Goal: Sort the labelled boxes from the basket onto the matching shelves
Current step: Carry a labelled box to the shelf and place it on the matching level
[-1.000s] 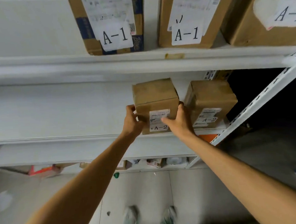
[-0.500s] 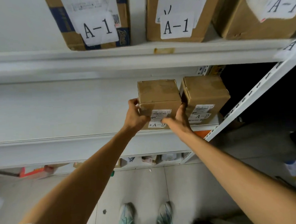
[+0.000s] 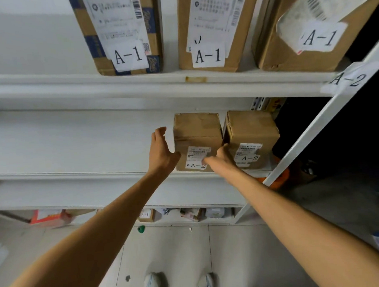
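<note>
A small brown box labelled A-2 (image 3: 196,129) stands on the white middle shelf (image 3: 73,141), close beside a second A-2 box (image 3: 252,128) on its right. My left hand (image 3: 162,149) is spread open just left of the box, with only the thumb base near its lower left corner. My right hand (image 3: 220,159) grips the box's front right corner: the thumb lies across its label and the fingers reach into the narrow gap between the two boxes. An A-2 tag (image 3: 346,80) is stuck on the shelf's right upright.
Three large boxes labelled A-1 (image 3: 124,36) (image 3: 208,26) (image 3: 310,36) fill the top shelf. The middle shelf runs bare to the left of my hands. Small packages (image 3: 49,217) lie on the bottom shelf. My shoes (image 3: 153,285) stand on the tiled floor.
The box has been pushed back onto the shelf beside the other A-2 box. My left hand has let go and opened to the left; my right hand stays on the corner.
</note>
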A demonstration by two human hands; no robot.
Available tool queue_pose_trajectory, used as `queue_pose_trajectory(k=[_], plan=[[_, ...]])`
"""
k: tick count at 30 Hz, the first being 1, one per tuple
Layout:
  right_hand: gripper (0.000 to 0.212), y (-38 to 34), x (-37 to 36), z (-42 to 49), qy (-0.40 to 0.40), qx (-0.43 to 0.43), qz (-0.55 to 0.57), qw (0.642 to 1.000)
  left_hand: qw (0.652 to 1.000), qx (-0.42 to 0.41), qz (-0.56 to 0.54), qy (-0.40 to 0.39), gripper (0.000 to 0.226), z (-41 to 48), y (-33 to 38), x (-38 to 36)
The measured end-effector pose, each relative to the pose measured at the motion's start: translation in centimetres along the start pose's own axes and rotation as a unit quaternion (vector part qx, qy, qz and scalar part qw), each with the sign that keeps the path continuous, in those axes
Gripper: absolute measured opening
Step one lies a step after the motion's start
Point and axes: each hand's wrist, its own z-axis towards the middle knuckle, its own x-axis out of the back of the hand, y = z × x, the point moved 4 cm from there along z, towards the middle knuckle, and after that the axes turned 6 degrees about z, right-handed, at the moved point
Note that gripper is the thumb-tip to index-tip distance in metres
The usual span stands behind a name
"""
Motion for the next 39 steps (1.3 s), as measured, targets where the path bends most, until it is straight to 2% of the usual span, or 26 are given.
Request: queue_pose_trajectory(k=[2, 4, 6, 10, 15, 17, 23, 27, 34, 39], plan=[[0.103, -0.5, 1.0, -0.8, 0.003, 0.002, -0.009, 1.0, 0.997, -0.053, 0.048, 0.023, 0.071, -0.5, 1.8, 1.2], [0.097, -1.3, 2.1, -1.9, 0.005, 0.013, -0.025, 1.0, 0.991, -0.102, 0.085, 0.015, 0.058, -0.9, 3.7, 2.1], [0.089, -2.1, 3.4, -3.0, 0.008, 0.023, -0.046, 0.999, 0.985, -0.137, 0.108, -0.009, 0.048, -1.3, 5.5, 2.9], [0.056, -4.4, 5.4, -6.2, 0.01, 0.059, -0.104, 0.993, 0.974, -0.173, 0.124, -0.082, 0.034, -2.5, 9.4, 4.1], [0.063, -8.0, 5.9, -11.4, 0.023, 0.116, -0.178, 0.977, 0.961, -0.22, 0.14, -0.088, 0.031, -5.6, 13.5, 7.2], [0.059, -9.6, 5.4, -13.3, 0.023, 0.145, -0.21, 0.967, 0.959, -0.221, 0.158, -0.084, 0.029, -7.1, 14.2, 9.0], [0.046, -13.8, 0.9, -19.1, -0.033, 0.232, -0.296, 0.926, 0.961, -0.194, 0.193, -0.047, 0.03, -10.8, 12.3, 15.3], [0.052, -16.4, -4.5, -22.1, -0.065, 0.276, -0.332, 0.9, 0.966, -0.148, 0.212, -0.014, 0.031, -13.5, 8.4, 20.7], [0.065, -20.9, -17.4, -28.1, -0.162, 0.378, -0.373, 0.831, 0.964, 0.003, 0.256, 0.076, 0.033, -20.3, -0.8, 33.8], [0.061, -22.4, -28.6, -34.1, -0.26, 0.464, -0.384, 0.755, 0.941, 0.115, 0.282, 0.146, 0.035, -28.1, -6.4, 41.6]])
